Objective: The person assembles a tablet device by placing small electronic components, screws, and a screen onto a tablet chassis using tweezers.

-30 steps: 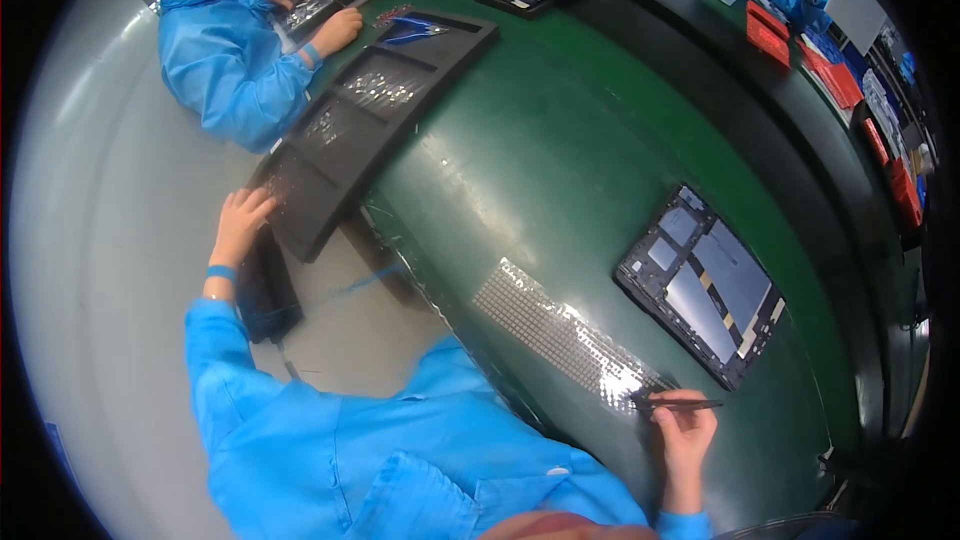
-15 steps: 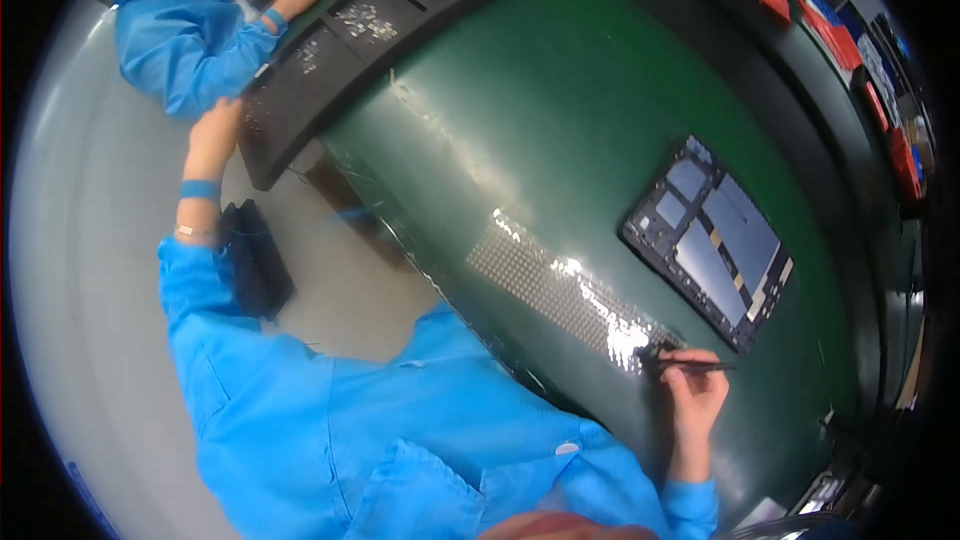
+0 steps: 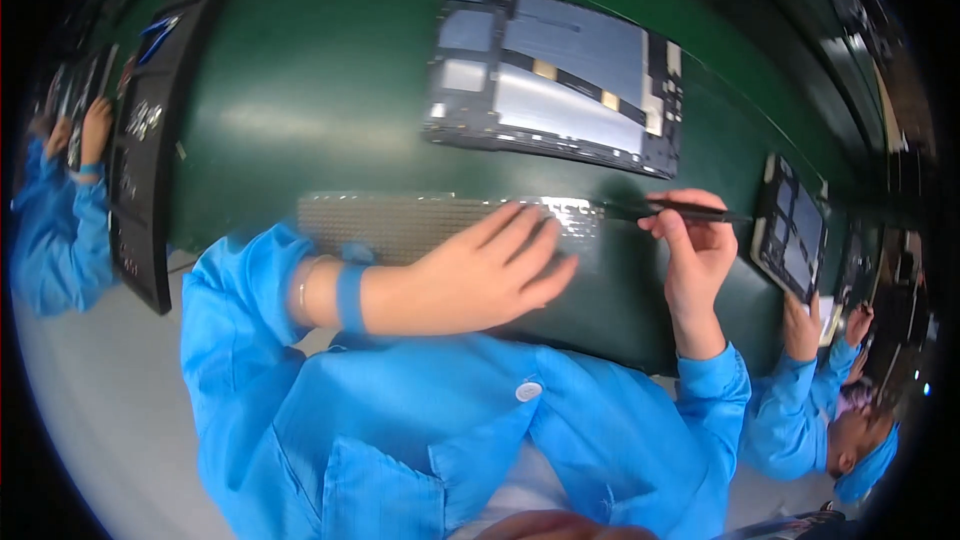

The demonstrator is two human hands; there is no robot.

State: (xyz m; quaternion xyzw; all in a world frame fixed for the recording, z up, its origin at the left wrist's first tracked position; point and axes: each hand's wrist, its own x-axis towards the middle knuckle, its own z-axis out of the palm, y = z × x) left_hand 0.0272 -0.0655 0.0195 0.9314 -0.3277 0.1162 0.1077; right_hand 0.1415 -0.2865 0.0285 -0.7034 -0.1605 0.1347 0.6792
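Now the glossy dark-green table (image 3: 320, 90) fills most of the view, with a long black compartmented tray (image 3: 145, 245) along its left side. Toward the far side, in front of the person, lies a flat rectangular black device frame with silver-grey panels (image 3: 560, 30); a similar one (image 3: 790, 225) sits farther right, beside a co-worker's hand (image 3: 800, 325). Nearer the person, the long translucent sheet gridded with small squares (image 3: 390, 220) lies flat on the table, just this side of the device frame.

The left hand (image 3: 490, 270) has left the tray and come over the sheet, palm down, fingers spread; blur hides whether it touches the sheet or holds anything. The right hand (image 3: 700, 250) pinches slim black tweezers (image 3: 690, 210), their tips pointing left, close to the sheet's right end; contact cannot be told. With that shift, both hands appear to be working at the sheet together.
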